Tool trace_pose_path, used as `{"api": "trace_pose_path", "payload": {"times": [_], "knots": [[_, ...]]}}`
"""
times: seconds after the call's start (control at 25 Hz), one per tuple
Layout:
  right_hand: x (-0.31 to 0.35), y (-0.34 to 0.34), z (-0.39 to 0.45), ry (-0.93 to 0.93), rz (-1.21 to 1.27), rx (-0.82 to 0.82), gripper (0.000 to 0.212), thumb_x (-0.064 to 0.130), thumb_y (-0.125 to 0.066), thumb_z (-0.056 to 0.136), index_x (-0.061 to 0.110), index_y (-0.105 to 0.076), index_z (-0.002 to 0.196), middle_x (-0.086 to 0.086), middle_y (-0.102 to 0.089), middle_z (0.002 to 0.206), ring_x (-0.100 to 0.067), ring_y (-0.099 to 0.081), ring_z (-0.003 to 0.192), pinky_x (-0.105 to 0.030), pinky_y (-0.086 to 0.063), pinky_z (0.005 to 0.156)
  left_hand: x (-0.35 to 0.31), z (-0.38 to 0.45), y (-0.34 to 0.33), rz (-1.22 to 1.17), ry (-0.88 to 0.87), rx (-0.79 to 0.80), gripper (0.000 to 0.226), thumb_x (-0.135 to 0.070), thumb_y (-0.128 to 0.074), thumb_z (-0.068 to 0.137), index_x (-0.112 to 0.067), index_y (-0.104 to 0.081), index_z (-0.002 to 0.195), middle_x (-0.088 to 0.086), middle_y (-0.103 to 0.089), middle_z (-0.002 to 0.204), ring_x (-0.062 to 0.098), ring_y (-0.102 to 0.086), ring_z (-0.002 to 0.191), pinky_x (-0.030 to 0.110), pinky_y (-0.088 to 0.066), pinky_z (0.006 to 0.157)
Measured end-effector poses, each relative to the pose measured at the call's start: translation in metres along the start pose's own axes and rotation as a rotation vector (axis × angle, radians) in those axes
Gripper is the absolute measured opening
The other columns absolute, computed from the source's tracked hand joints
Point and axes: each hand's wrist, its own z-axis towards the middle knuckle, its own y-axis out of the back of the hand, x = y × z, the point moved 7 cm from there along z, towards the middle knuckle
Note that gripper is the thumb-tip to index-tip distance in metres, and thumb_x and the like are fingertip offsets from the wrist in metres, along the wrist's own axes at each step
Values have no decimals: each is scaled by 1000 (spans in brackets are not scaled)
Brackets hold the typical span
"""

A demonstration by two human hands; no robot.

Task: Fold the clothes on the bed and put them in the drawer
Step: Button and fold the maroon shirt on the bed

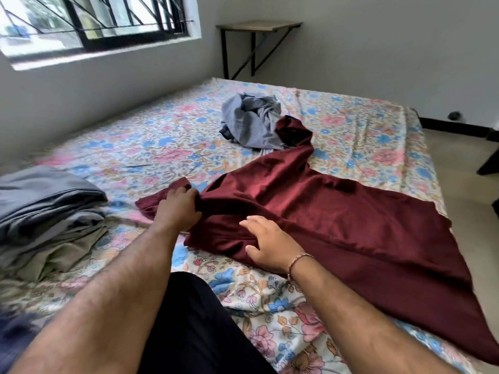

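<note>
Head view: you are looking down across the bed (113, 147).
Stack (46, 209): folded greys are sitting at far left.
Left hand (178, 209): fingers are curling into a bunched sleeve of the shirt (337, 217).
Right hand (270, 244): fingers are lying spread, pressing it flat.
Shirt: maroon, lying mid-bed; likely handling light, limp, slightly slick, so try pinching seams.
Pile (251, 122): crumpled greys are waiting beyond.

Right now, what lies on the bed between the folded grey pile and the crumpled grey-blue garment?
In the head view, only bare floral bedsheet lies between the folded grey pile and the crumpled grey-blue garment.
</note>
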Motion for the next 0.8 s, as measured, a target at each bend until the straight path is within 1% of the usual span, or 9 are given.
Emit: {"api": "trace_pose_path", "payload": {"times": [0.12, 0.2, 0.28, 0.4, 0.48, 0.56, 0.64, 0.72, 0.8], "knots": [[-19, -12, 19, -141, 53, 68, 87, 30, -65, 88, 29, -20, 163, -3, -14, 170, -26, -31, 151, -40, -30, 123, -11, -2, 28, -184, -45, -286, 20, -31, -62, 89, -25, -73, 106, 6, -70, 111, 37, -61, 110, 46, -48, 94], [-32, -6, 27, -205, 139, 20, 94, 27, -68, 86, 27, -15, 164, -3, -15, 169, -24, -35, 150, -33, -31, 122, -34, -9, 56, -247, -98, -370, 17, -30, -60, 95, -21, -71, 104, 10, -74, 93, 36, -67, 92, 45, -48, 95], [-39, 1, 36, -236, 179, 6, 96, 27, -69, 86, 24, -14, 164, -2, -19, 169, -22, -38, 149, -32, -32, 121, -56, -19, 90, -183, -114, -389, 18, -36, -62, 95, -19, -69, 98, 9, -72, 82, 35, -66, 80, 40, -50, 78], [-36, 9, 45, -207, 181, 33, 75, 31, -67, 94, 16, -29, 158, -2, -44, 154, -12, -47, 140, -31, -36, 118, -105, -48, 96, -280, -147, -80, 17, -32, -66, 90, -16, -68, 86, 7, -68, 81, 31, -67, 79, 33, -49, 62], [-47, 8, 46, -178, 298, -70, 23, 23, -49, 107, 10, -54, 125, -4, -70, 107, -7, -70, 97, -19, -54, 87, -157, -83, 67, -614, -202, 363, 14, -29, -66, 95, -15, -69, 94, 7, -69, 86, 30, -73, 78, 36, -58, 56], [-76, 24, 34, -412, 450, -197, 27, 17, -44, 108, 14, -61, 87, 1, -66, 72, -17, -63, 78, -20, -50, 63, -182, -94, 58, -892, -212, 516, 10, -24, -61, 102, -17, -68, 101, 10, -70, 89, 26, -74, 72, 35, -59, 51], [-109, 27, -2, -657, 803, -345, 29, 16, -54, 100, 16, -61, 72, 0, -61, 72, -22, -55, 79, -27, -43, 61, -158, -56, 66, -966, -125, 237, 11, -16, -57, 102, -17, -67, 97, 11, -73, 86, 23, -72, 63, 38, -58, 49], [-122, 28, -38, -809, 891, -419, 25, 25, -55, 99, 15, -65, 78, -5, -62, 75, -22, -53, 67, -29, -40, 59, -118, -18, 64, -915, -3, 5, 13, -11, -56, 97, -16, -68, 93, 14, -75, 80, 27, -70, 61, 49, -62, 58], [-119, 25, -74, -839, 947, -505, 23, 37, -58, 100, 17, -66, 92, -5, -68, 87, -23, -61, 70, -35, -50, 64, -105, 2, 37, -711, -35, 53, 10, -14, -61, 94, -15, -70, 95, 12, -76, 85, 29, -73, 75, 45, -63, 72]]}}
